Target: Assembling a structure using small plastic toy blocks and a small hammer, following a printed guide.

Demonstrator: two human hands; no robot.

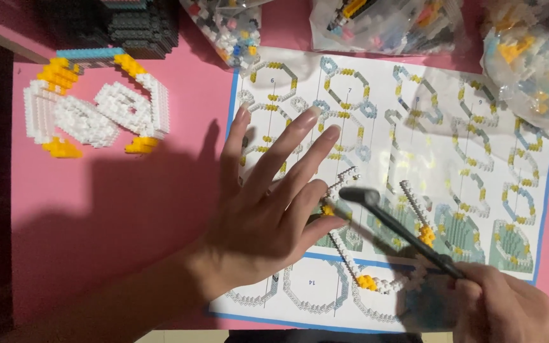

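My left hand (268, 203) lies flat, fingers spread, on a printed instruction sheet (440, 114) and presses on a thin white and yellow brick strip (341, 184) near its thumb. My right hand (500, 308), at the lower right, is closed around the handle of a small black hammer (401, 228), whose head hovers just above the strip beside the left thumb. More white strip pieces with yellow knots (366, 281) curve across the lower part of the sheet.
A built white and yellow brick figure (96, 111) lies on the pink table (128, 209) at the left. Clear bags of loose small bricks (535, 57) line the far edge. A dark brick block (135, 25) stands at the top left.
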